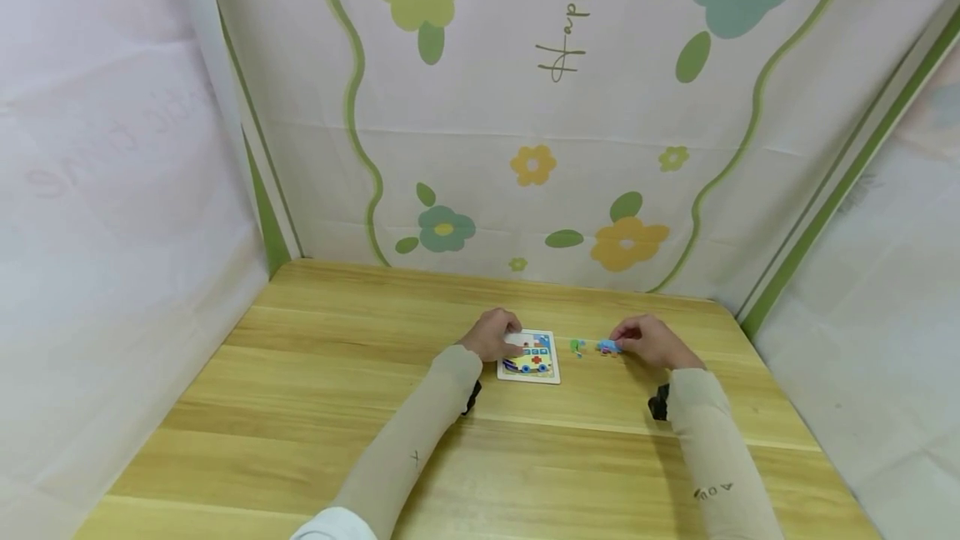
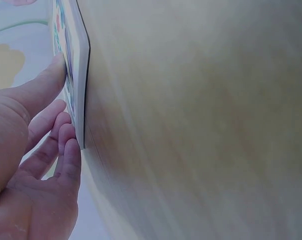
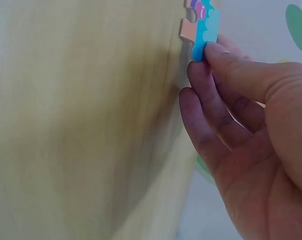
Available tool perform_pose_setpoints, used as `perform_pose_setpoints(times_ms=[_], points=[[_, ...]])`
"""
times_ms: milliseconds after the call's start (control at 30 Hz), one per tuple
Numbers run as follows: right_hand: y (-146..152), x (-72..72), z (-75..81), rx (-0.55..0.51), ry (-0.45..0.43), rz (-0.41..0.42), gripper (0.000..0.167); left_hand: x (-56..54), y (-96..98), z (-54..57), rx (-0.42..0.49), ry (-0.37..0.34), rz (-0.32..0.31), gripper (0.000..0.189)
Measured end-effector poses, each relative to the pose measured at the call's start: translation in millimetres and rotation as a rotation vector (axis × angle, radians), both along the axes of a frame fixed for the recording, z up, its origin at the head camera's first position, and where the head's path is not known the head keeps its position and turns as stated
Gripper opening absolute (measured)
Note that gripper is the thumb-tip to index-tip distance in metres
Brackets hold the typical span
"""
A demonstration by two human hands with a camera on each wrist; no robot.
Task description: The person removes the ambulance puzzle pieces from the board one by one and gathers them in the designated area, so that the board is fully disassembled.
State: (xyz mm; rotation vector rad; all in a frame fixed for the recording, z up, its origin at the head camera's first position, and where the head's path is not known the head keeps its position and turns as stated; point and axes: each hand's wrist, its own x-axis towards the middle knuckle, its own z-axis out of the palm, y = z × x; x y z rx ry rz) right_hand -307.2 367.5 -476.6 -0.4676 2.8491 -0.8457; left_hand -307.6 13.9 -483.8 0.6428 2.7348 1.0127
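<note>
A jigsaw puzzle board [image 1: 528, 379] with a white rim lies flat on the table, showing a yellow vehicle with a red cross. My left hand [image 1: 491, 336] holds its left side. In the left wrist view the thumb [image 2: 50, 80] lies on the board's face and the other fingers bend against its edge. To the right of the board, my right hand [image 1: 654, 343] pinches a blue puzzle piece [image 3: 211, 25] with pink and purple parts between thumb and fingertips. A small green puzzle piece [image 1: 576, 346] lies between the board and that blue one.
The wooden table [image 1: 360, 407] extends around both hands. A flower-printed cloth wall [image 1: 480, 123] rises behind it, with pale side walls [image 1: 120, 215] at left and right. A black wrist device [image 1: 659, 402] sits under the right wrist.
</note>
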Motion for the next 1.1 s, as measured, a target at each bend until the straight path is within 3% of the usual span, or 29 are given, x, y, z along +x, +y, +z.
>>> perform_pose_setpoints(times_ms=[300, 600, 900, 1100], points=[[-3.6, -1.1, -2.8, 0.026, 0.006, -0.01, 0.012, 1.9, -0.3, 1.6, 0.011, 0.01, -0.009, 0.037], [-13.6, -2.3, 8.0, 0.101, -0.015, 0.01, 0.012, 4.2, -1.0, 3.8, 0.012, -0.004, 0.004, 0.037], [-49.8, -4.4, 30.7, 0.156, -0.034, 0.089, 0.022, 3.4, -1.4, 2.4, 0.004, -0.009, 0.007, 0.037], [-82.6, -7.3, 31.0, 0.164, -0.029, 0.16, 0.02, 1.9, 0.0, 1.5, -0.002, -0.015, 0.003, 0.037]])
